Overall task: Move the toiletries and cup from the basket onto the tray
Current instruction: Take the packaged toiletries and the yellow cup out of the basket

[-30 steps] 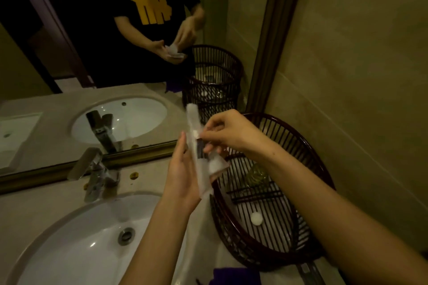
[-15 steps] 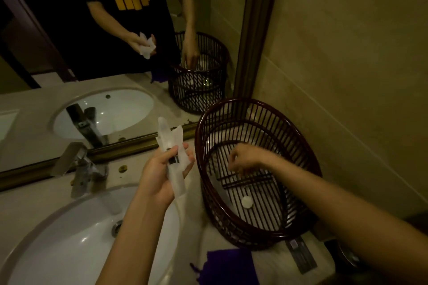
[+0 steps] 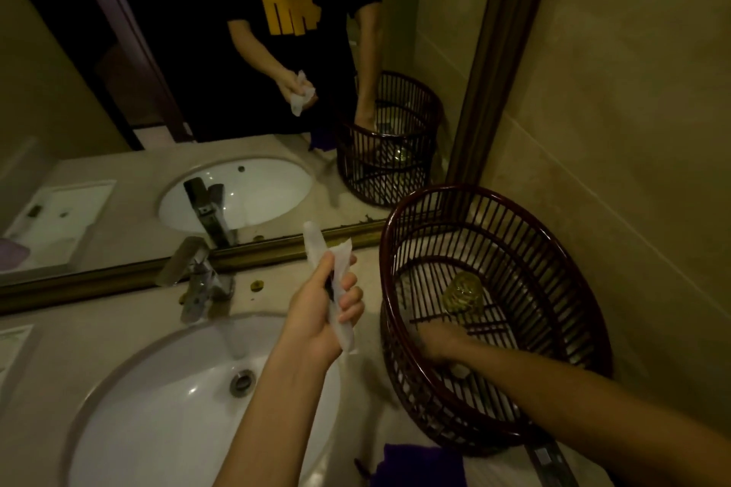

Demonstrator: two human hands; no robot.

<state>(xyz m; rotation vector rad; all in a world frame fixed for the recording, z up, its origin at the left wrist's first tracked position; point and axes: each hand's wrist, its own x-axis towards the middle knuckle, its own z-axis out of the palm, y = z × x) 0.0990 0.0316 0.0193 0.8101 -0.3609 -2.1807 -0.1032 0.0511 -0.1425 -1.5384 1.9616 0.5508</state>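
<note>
The left hand [image 3: 320, 312] is closed around a bunch of white packets [image 3: 330, 281], thin wrapped toiletries that stick up above the fist and hang out below it. It holds them upright over the strip of desk [image 3: 277, 277] between the sink [image 3: 178, 399] and the basket [image 3: 490, 312], close to the basket's left rim but not touching it.

The right hand [image 3: 437, 340] reaches down inside the basket, low near the floor of it on the near left side. The hand is blurred, so it cannot be told whether its fingers are spread or closed, or whether they hold anything. A small pale round thing [image 3: 459, 370] shows just under the wrist on the basket's slatted floor.

Beyond the right hand, toward the far side of the basket floor, a glass cup [image 3: 463, 293] stands, greenish in this light. The basket is dark brown, made of thin upright bars with a thick round rim, and it sits in the corner of the desk against the wall [image 3: 613, 130] and the mirror [image 3: 197, 91].

A metal tap [image 3: 197, 273] stands behind the white sink at the left. A purple cloth [image 3: 415, 467] lies on the desk at the near edge, just in front of the basket. The mirror shows the person's dark shirt with a yellow print, both arms and the basket again.
</note>
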